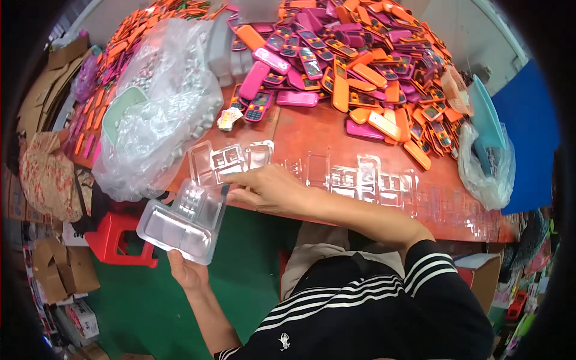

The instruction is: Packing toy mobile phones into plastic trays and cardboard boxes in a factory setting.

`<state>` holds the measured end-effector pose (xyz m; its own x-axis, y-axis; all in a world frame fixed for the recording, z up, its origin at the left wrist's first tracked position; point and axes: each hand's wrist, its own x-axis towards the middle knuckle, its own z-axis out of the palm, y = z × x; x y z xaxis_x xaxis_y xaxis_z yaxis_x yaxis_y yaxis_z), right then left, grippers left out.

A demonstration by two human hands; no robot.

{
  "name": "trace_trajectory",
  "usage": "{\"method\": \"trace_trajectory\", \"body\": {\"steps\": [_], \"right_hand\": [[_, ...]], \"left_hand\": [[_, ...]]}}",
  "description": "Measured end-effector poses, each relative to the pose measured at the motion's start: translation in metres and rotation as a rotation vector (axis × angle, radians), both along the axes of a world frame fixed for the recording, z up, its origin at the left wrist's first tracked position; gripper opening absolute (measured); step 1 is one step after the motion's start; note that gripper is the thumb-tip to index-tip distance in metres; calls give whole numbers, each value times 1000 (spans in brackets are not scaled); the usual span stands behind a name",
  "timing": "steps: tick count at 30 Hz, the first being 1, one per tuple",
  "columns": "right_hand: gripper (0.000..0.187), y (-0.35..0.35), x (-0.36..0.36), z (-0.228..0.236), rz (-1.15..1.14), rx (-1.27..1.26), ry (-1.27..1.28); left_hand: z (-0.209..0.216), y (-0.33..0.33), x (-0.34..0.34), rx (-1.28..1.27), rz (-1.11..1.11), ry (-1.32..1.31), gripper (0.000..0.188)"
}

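Over the front edge of the table, my left hand (188,273) grips a transparent plastic blister tray (180,231) by its lower end and holds it tilted. The tray has moulded compartments. My right hand (264,189) is closed at the tray's upper right corner, with thumb and forefinger close together; what lies between them, if anything, is too small to make out. Just beyond the fingers, another transparent blister tray (204,157) lies on the red tabletop (288,133). To the right of my right hand, several more trays (372,180) lie along the near side.
A large heap of orange and pink toy phones (360,78) covers the back of the table. At left, a transparent bag (162,120) holds small pale pieces beside a green scoop (120,114). A small stack of printed cards (229,119) lies mid-table. A red stool (117,240) stands below.
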<state>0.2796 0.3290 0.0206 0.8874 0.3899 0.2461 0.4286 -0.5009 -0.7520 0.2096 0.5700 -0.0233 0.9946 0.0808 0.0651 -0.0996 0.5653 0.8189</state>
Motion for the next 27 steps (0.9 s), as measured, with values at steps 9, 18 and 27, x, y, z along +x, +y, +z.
{"method": "trace_trajectory", "body": {"steps": [9, 18, 27], "right_hand": [[61, -176, 8, -15, -546, -608, -326], [74, -311, -19, -56, -421, -1010, -243], [47, -380, 85, -87, -437, -859, -588]], "left_hand": [[4, -61, 123, 200, -169, 6, 45], [5, -300, 187, 350, -858, 222, 39], [-47, -451, 258, 1088, -320, -119, 50]]}}
